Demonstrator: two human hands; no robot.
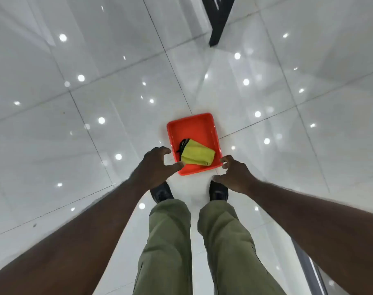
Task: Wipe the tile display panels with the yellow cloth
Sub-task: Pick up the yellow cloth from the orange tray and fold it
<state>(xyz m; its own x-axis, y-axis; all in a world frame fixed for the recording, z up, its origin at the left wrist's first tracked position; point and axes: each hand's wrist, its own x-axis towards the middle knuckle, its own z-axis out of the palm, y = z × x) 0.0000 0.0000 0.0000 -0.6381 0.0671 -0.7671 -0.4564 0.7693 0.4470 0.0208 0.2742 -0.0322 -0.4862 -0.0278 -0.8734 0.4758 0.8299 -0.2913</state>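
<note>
Reaching toward a red tray (194,128) on the glossy tiled floor (75,128), both hands flank its near edge in the head view. The left hand (158,165) is spread wide, its thumb pointing at the folded yellow cloth (197,155), which lies in the tray's near half against a black item (182,144). The right hand (234,175) is loosely curled at the near right corner; whether it grips the rim I cannot tell. A one-cornered lift would likely tip the tray and spill the cloth. A careless pinch could drag the black item along, and a nudged tray may skate on the polished tiles.
</note>
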